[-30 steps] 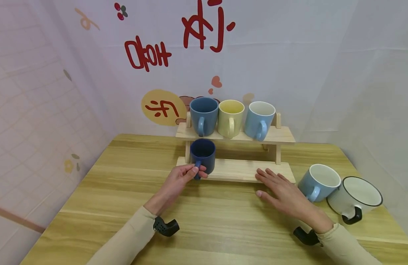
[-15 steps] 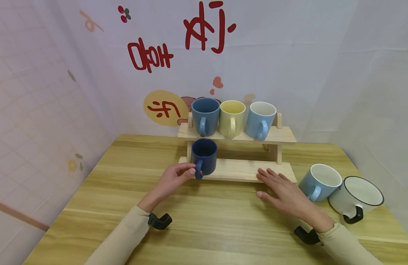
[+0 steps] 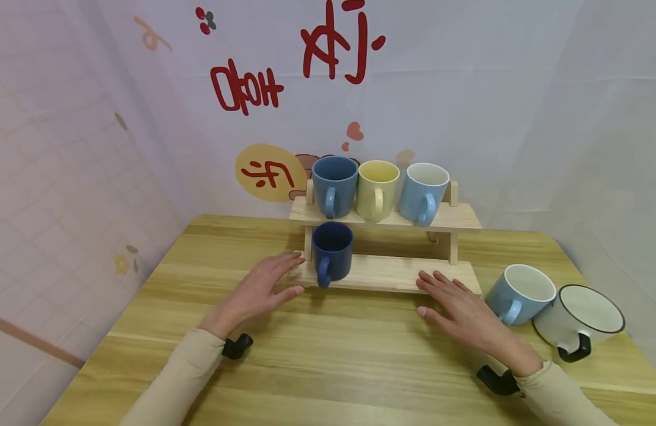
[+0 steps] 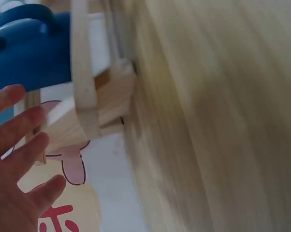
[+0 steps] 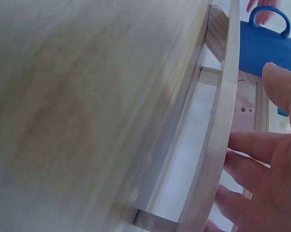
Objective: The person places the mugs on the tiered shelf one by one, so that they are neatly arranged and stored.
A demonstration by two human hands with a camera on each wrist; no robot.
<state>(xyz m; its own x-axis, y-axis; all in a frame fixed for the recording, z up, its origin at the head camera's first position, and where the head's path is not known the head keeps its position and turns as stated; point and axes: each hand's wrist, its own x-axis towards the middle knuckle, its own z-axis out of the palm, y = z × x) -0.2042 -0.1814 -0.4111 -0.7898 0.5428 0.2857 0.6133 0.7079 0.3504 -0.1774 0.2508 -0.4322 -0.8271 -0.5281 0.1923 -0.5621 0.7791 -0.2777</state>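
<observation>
A dark navy mug (image 3: 340,260) stands upright at the left end of the wooden rack's lower shelf (image 3: 392,273), its handle toward me. My left hand (image 3: 253,291) is beside the rack's left end, fingers spread and holding nothing, apart from the mug. In the left wrist view, the fingers (image 4: 24,159) are spread near the rack. With fingers extended, my right hand (image 3: 461,310) rests at the lower shelf's right front edge, and the right wrist view shows its fingertips against the shelf board (image 5: 217,130).
On the upper shelf stand a blue-grey mug (image 3: 343,192), a pale yellow mug (image 3: 367,198) and a light blue mug (image 3: 413,198). Right of the rack, another light blue mug (image 3: 506,299) and a white enamel mug (image 3: 559,322) with a black rim sit on the table. A printed cloth hangs behind.
My left hand has let go of the navy mug's handle and moved away to the left, its fingers spreading. The mug stays on the lower shelf. My right hand has hardly moved.
</observation>
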